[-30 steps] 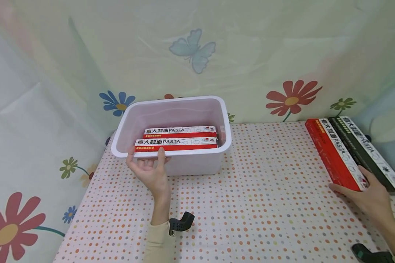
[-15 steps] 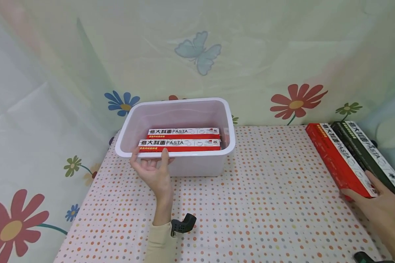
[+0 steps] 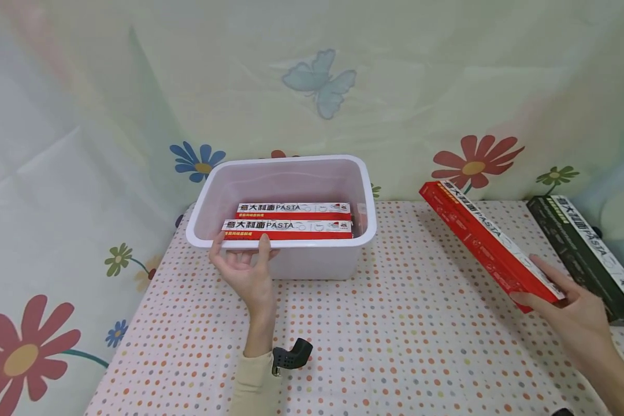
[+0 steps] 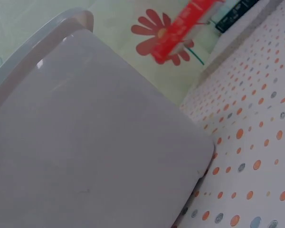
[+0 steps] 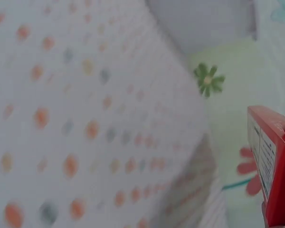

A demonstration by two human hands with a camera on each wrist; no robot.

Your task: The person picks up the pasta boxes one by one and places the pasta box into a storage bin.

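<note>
A white plastic bin stands at the middle of the table, with red-and-white pasta boxes lying side by side in it. My left hand grips the bin's front rim near its left corner, thumb and a finger reaching over the edge. On the right, a red pasta box is held by its near end in my right hand, lifted and tilted above the table. The right wrist view shows one end of this red box with fingertips on it. Beyond that hand lies a dark green pasta box.
A dotted cloth covers the table. Behind it hangs a pale curtain printed with flowers and a butterfly, which also drops along the left side. The bin's tall side wall fills much of the left wrist view.
My right hand has lifted the red pasta box off the table and moved it left, away from the green box. The left hand keeps its grip on the bin; the head view shifts slightly.
</note>
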